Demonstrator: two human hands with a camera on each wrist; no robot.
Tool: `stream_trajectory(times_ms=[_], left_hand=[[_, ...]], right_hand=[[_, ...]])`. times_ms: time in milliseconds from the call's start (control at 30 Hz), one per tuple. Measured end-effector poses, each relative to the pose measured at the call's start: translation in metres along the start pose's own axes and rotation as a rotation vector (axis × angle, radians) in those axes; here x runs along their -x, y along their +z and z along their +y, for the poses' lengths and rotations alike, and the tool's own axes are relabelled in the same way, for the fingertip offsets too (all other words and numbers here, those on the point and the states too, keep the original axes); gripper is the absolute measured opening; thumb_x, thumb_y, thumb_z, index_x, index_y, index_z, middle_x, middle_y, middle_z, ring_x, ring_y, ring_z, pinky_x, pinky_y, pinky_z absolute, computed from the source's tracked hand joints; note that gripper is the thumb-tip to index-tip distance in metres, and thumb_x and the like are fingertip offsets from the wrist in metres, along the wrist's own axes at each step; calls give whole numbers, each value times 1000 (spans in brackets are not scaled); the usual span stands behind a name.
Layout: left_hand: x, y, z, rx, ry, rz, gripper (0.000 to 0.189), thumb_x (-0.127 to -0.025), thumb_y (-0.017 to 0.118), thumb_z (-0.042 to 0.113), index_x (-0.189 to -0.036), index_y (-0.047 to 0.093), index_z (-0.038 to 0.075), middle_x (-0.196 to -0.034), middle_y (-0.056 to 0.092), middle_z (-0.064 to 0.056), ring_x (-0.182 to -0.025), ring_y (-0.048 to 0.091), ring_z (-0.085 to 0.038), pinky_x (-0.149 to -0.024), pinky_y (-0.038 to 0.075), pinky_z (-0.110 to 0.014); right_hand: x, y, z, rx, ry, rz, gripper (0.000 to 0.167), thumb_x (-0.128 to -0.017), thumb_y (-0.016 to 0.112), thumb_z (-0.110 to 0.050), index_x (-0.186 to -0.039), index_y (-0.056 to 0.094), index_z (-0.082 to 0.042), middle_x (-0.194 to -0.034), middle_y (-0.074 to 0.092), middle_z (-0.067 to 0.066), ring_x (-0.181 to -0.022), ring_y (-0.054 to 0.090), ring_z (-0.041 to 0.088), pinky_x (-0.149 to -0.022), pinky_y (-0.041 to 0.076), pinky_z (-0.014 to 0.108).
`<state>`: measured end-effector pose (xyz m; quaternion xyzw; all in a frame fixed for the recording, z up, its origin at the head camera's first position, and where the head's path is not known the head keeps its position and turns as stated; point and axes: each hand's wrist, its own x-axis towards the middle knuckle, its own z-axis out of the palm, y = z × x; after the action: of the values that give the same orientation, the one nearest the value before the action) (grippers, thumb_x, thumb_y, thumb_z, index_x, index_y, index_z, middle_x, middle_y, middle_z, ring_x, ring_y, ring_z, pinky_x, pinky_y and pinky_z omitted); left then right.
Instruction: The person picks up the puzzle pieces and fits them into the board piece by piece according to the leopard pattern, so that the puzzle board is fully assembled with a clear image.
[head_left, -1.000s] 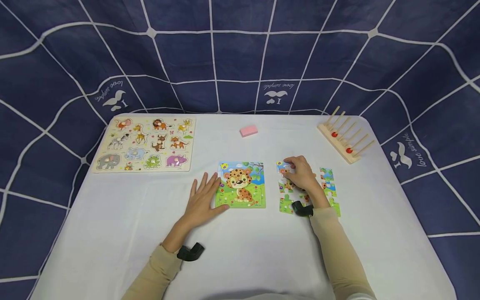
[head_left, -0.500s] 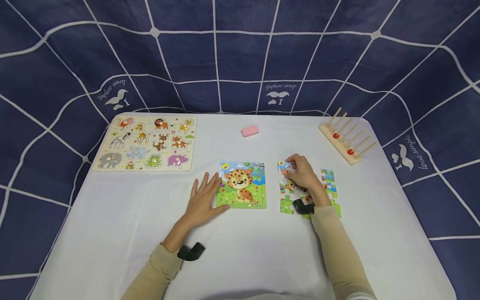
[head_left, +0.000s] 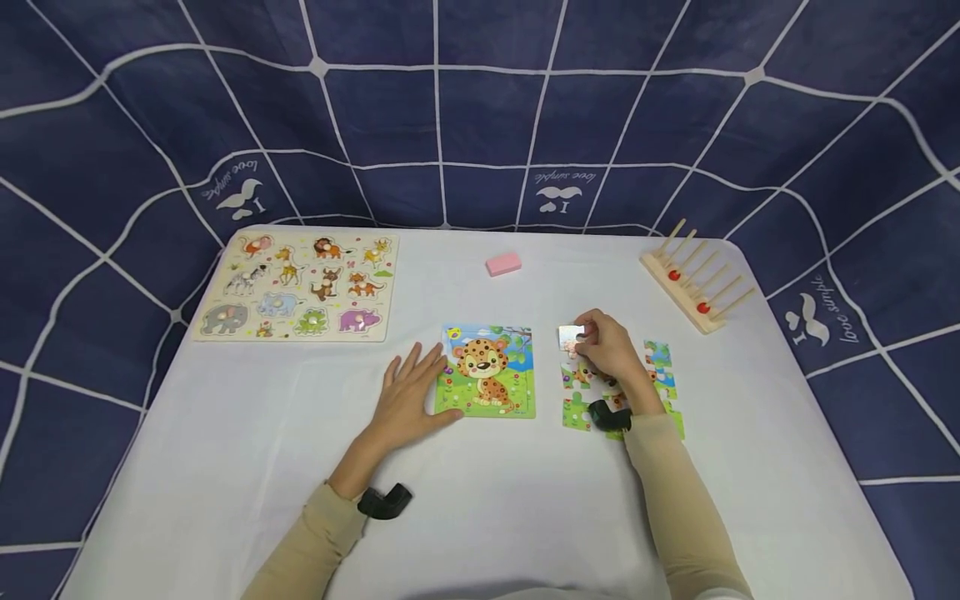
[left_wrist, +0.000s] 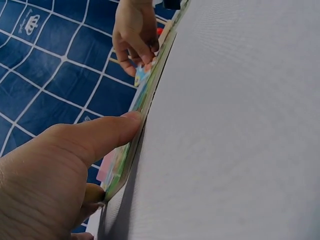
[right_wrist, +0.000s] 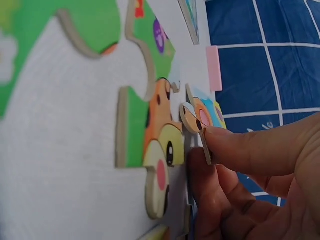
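Note:
A square leopard puzzle board [head_left: 521,382] lies flat near the middle of the table. My left hand [head_left: 407,407] rests at its left side with fingers spread and straight; in the left wrist view the thumb [left_wrist: 107,137] touches the board's edge. To the right lie several loose puzzle pieces [head_left: 575,413], partly under my right hand [head_left: 611,350]. That hand pinches a corner puzzle piece [head_left: 570,335] between thumb and fingers. The piece is tilted and catches the light; in the right wrist view the puzzle piece [right_wrist: 204,111] shows blue, yellow and orange print.
An animal peg puzzle [head_left: 296,287] lies at the back left. A pink block [head_left: 503,264] sits behind the leopard board. At the back right stands a wooden peg rack [head_left: 678,292] with red beads. A dark blue gridded cloth [head_left: 480,108] hangs behind the table.
The pinched corner piece has tipped up from the table, its face now shining white. My left hand keeps its place by the board. The view has shifted slightly.

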<state>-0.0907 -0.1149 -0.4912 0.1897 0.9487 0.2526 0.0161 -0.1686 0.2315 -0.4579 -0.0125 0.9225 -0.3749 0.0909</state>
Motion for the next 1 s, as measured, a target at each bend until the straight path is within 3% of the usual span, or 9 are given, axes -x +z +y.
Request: stream_trajectory(times_ms=[200, 533, 867, 1000], left_hand=[[-2, -1, 2, -12, -6, -14, 89, -77, 73, 55, -145, 46, 5, -158, 33, -10, -150, 16, -38, -118, 8, -61], [-8, -11, 4, -27, 7, 0, 89, -70, 81, 55, -138, 54, 4, -152, 43, -14, -146, 27, -40, -114, 19, -64], [-9, -10, 1, -33, 31, 23, 89, -69, 81, 56, -136, 55, 4, -151, 45, -14, -144, 30, -41, -113, 20, -65], [-8, -10, 2, -34, 32, 20, 88, -69, 80, 57, -136, 56, 5, -151, 45, -14, -144, 30, -41, -113, 21, -65]], right_hand=[[4, -6, -5, -104, 17, 24, 36, -91, 65, -3, -125, 55, 0, -111, 54, 17, -92, 60, 28, -73, 49, 29], [0, -1, -34, -255, 4, 18, 38, -89, 66, -3, -125, 56, 1, -110, 53, 15, -82, 58, 17, -70, 47, 20], [-8, 27, -69, -256, -8, -38, 36, -89, 68, -4, -124, 59, -3, -108, 53, 13, -87, 58, 21, -72, 47, 27], [-12, 45, -82, -252, -41, -63, 35, -88, 69, -4, -122, 60, -3, -102, 54, 11, -81, 58, 19, -71, 47, 28]])
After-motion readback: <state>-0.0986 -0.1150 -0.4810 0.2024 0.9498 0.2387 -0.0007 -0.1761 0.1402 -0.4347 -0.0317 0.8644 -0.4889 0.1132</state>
